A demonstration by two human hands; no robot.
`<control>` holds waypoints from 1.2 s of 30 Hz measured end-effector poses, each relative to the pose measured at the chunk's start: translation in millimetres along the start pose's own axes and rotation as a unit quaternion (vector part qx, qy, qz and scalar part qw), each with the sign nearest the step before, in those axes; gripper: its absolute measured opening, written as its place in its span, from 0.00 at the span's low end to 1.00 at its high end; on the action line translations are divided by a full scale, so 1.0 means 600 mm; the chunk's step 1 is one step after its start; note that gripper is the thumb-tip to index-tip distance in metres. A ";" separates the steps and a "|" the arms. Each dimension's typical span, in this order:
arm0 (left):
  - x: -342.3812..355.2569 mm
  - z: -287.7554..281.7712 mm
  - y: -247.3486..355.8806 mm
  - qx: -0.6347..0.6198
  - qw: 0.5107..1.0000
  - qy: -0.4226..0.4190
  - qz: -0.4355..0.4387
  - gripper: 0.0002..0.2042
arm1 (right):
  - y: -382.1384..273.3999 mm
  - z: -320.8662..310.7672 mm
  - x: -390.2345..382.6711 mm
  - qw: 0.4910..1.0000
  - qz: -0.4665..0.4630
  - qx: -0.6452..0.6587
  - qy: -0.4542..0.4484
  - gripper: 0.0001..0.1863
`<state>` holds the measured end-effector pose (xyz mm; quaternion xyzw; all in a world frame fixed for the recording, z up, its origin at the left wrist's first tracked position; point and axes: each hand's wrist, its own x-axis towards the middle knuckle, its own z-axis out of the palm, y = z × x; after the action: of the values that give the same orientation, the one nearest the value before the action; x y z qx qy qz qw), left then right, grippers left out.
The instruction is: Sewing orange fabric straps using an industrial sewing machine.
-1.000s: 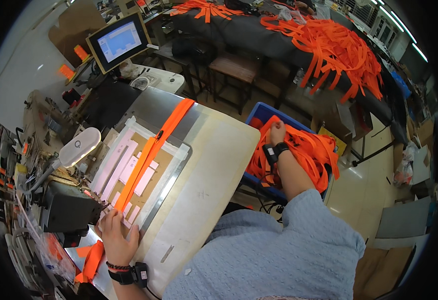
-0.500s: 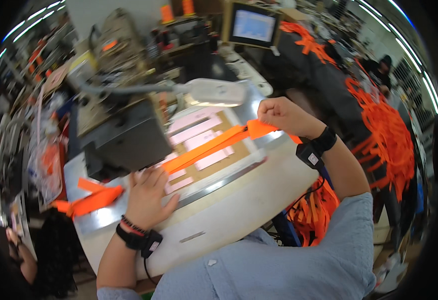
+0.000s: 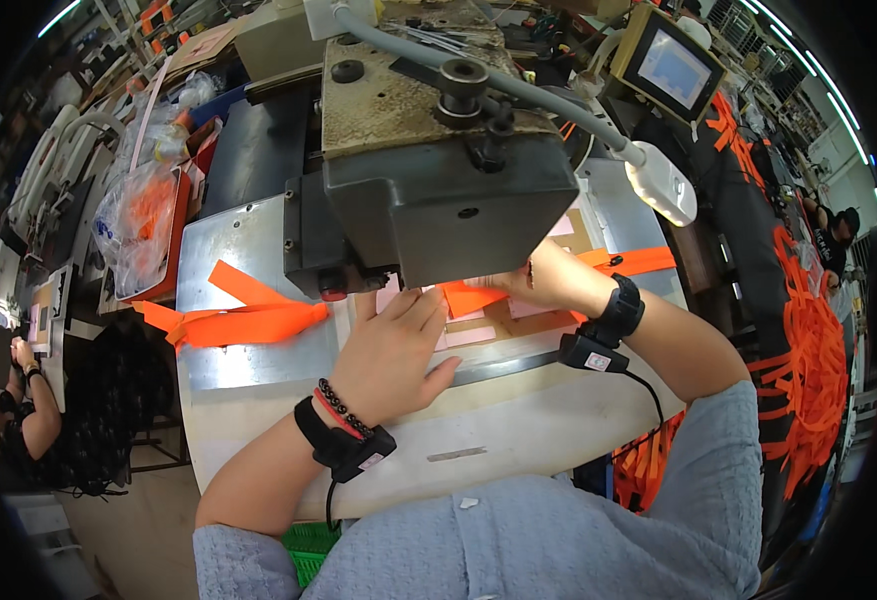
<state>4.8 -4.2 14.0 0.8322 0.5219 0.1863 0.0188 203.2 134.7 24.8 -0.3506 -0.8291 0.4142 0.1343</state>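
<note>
An orange webbing strap (image 3: 463, 299) runs across the pink-and-brown template (image 3: 471, 335) under the dark machine head (image 3: 448, 215). My left hand (image 3: 393, 350) lies flat in front of the head, fingers together and thumb apart, fingertips by the strap. My right hand (image 3: 548, 285) rests on the strap from the right, its fingers stretched toward my left fingertips; the machine head partly hides them. Beyond my right wrist, another orange strap length (image 3: 643, 261) with a small black piece shows. Left of the head, a folded orange strap bundle (image 3: 243, 322) lies on the metal plate.
A white lamp (image 3: 663, 185) on a grey arm hangs to the right, with a screen (image 3: 670, 68) behind it. Orange straps (image 3: 808, 350) are heaped at the right. A red bin (image 3: 173, 235) with plastic bags stands left. Another person's hands (image 3: 23, 355) work at far left.
My right hand has let its raised fist down and moved left onto the strap beside my left hand. The view has shifted, with the machine head now nearer the middle.
</note>
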 end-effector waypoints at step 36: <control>-0.002 -0.010 0.001 -0.015 0.999 -0.043 -0.018 0.22 | 0.009 0.013 0.030 0.996 -0.079 -0.026 -0.038 0.14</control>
<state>2.9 -6.1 19.1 0.8297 0.5325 0.1578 0.0565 188.9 144.6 14.5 -0.2709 -0.8693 0.3939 0.1258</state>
